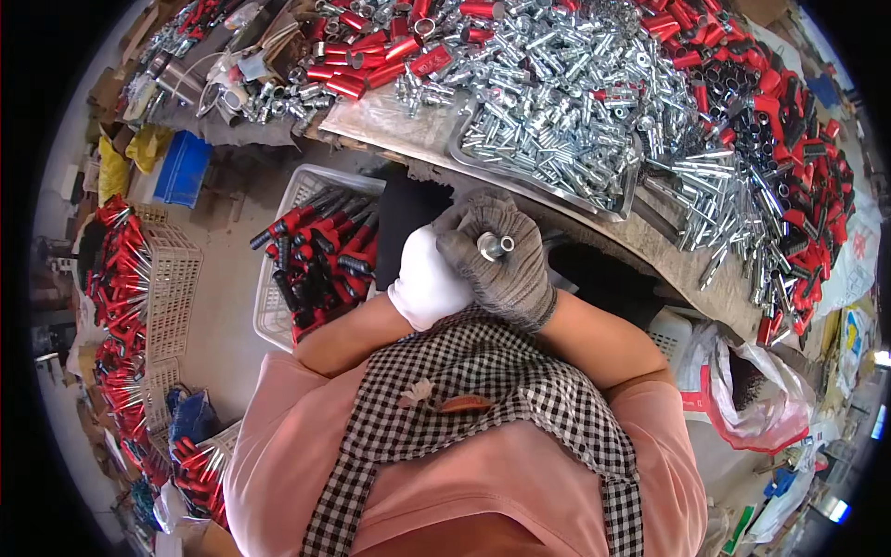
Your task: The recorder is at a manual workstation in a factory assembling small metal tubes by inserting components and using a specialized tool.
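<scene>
My right hand (506, 269), in a grey knit glove, is closed around a small shiny metal tube (495, 246) whose round end points up at me. My left hand (425, 283), in a white glove, presses against the right one from the left; its fingers are hidden behind the grey glove, so what it grips cannot be made out. Both hands meet close to my chest, just below the edge of the workbench (399, 125). A metal tray (557, 186) heaped with silver tubes and fittings lies on the bench right above my hands.
Red and black sleeved parts (798, 139) pile up at the bench's right, red tubes (371, 56) at its far left. A white basket (297, 200) of red and black parts sits left of my knees. More baskets (172, 278) and a blue bin (183, 167) stand on the floor.
</scene>
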`<state>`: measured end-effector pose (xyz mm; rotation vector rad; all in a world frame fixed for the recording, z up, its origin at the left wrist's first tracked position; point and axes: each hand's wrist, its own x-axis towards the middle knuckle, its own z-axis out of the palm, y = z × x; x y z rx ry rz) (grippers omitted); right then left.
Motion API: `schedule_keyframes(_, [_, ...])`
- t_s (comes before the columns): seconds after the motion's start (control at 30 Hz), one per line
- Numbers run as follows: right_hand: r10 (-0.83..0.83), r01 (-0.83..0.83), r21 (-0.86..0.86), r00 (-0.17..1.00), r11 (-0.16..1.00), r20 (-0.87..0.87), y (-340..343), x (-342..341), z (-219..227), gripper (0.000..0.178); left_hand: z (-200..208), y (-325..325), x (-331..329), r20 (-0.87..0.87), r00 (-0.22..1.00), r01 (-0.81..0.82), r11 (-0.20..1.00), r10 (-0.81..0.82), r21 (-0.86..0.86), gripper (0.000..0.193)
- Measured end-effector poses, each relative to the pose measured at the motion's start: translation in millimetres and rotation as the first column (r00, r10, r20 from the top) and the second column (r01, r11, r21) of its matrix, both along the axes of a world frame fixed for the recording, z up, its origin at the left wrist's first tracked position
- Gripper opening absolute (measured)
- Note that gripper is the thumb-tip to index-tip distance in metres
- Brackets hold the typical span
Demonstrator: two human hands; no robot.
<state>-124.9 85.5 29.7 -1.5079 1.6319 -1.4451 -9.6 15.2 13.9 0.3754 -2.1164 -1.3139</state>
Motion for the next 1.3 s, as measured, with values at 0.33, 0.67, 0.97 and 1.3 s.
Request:
schedule_keyframes(0.33, [0.053,-0.046,0.027,0.837,0.999,-0.545,40,-26,-24,0.099,15,-55,18,0.011,0.975,-0.222,0.962,0.223,0.157,0.025])
schedule_keyframes(0.67, [-0.392,-0.116,0.572,0.617,0.812,0.682,118,-60,-42,0.05,-233,15,-49,-0.103,0.994,0.111,-0.495,0.044,0.862,0.032])
schedule_keyframes(0.97, [-0.819,0.098,0.823,0.217,0.559,0.531,128,-86,-249,0.035,-316,83,-143,0.049,0.916,-0.204,-0.358,-0.398,0.911,0.026])
schedule_keyframes(1.3, [-0.701,-0.056,0.736,0.264,0.675,0.663,130,-112,-317,0.041,-302,62,-149,-0.014,0.958,-0.111,-0.416,-0.287,0.902,0.03])
